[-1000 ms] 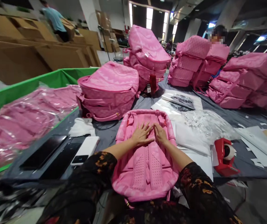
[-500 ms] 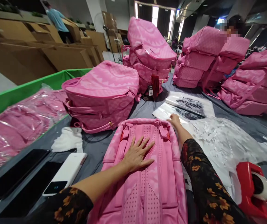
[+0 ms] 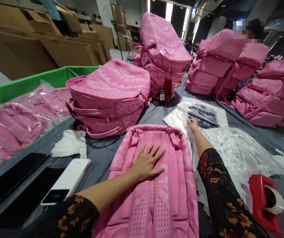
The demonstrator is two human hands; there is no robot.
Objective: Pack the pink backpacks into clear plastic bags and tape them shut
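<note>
A pink backpack lies in front of me with its straps and perforated back panel facing up. My left hand rests flat on that panel, fingers spread. Beyond the pack's top right corner, my right hand is closed in a pinch on the edge of a plastic bag. That bag is whitish and belongs to a pile with black print; part of it is hidden behind the hand and forearm.
More pink backpacks stand at the back: one to the left, a stack and others to the right. Wrapped packs fill a green-edged bin. A power bank, white cloth, scrap bag and red tape dispenser lie around.
My right hand has moved slightly right, drawing the plastic bag's edge along. My left hand stays on the backpack. The whole view has shifted a little.
</note>
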